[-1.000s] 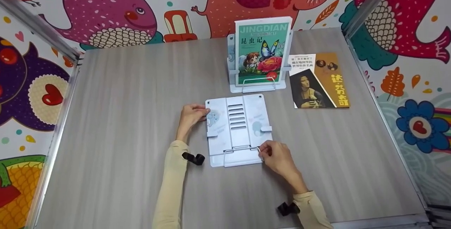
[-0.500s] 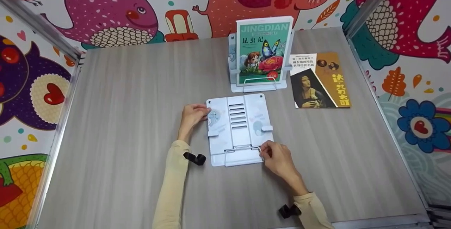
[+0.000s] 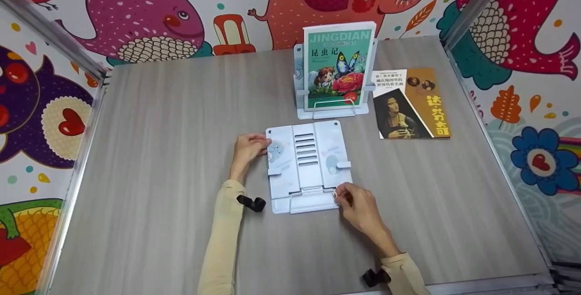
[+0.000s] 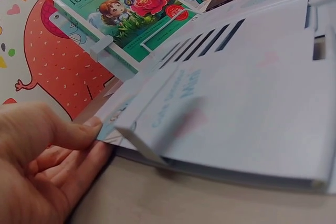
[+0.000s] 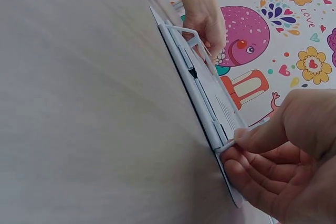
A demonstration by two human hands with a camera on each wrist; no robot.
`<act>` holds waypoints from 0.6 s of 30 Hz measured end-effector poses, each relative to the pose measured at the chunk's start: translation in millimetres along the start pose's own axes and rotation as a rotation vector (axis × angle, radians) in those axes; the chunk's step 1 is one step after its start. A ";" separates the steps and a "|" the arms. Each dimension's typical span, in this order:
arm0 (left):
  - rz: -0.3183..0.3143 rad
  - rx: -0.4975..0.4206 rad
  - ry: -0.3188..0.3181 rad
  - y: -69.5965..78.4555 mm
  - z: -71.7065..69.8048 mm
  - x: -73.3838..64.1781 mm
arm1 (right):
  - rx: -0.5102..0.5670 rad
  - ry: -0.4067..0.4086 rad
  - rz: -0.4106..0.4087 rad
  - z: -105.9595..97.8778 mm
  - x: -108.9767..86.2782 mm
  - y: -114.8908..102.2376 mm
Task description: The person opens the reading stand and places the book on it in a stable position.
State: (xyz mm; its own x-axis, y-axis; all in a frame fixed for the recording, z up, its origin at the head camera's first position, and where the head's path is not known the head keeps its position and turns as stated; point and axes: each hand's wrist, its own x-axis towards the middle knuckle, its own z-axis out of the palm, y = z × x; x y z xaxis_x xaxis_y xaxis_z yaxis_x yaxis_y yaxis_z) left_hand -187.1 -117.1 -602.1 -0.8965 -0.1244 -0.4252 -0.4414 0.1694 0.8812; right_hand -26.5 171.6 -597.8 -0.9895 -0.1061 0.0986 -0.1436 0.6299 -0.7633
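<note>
A white book stand lies nearly flat on the table, with a slotted middle panel and small side clips. My left hand pinches its upper left edge between thumb and fingers; the left wrist view shows this left hand with the thumb on top. At the stand's lower right corner, my right hand pinches the end of the wire page holder. In the right wrist view, the wire page holder is lifted off the panel at an angle, with the right hand's thumb pressed on it.
Behind it, a second white stand props up a green book with a butterfly cover. A brown and white book lies flat to the right. Cartoon-printed walls border the table.
The right hand and forearm have shifted slightly, with the wire page holder still pinched. The left hand and the books look the same.
</note>
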 end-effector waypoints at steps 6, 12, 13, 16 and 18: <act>0.013 0.017 0.007 -1.4 0.5 -0.4 | 0.005 0.032 -0.033 2.2 -2.5 3.8; 0.010 0.044 0.005 -1.0 0.8 -0.1 | 0.028 0.046 -0.076 1.7 -3.7 7.6; 0.006 0.047 0.005 -0.9 0.8 -0.1 | 0.034 0.046 -0.088 1.4 -3.9 8.0; -0.002 0.046 0.003 -0.9 0.9 0.0 | 0.034 0.046 -0.115 0.6 -4.0 9.5; -0.006 0.042 0.001 -1.1 1.1 0.1 | 0.032 0.045 -0.128 0.0 -3.8 10.6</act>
State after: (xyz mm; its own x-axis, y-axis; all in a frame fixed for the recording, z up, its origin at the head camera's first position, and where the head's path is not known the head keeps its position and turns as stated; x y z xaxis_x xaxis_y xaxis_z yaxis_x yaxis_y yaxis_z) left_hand -186.8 -116.2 -603.3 -0.8938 -0.1267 -0.4301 -0.4479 0.2095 0.8692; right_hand -24.2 178.6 -606.3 -0.9631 -0.1484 0.2244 -0.2684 0.5884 -0.7627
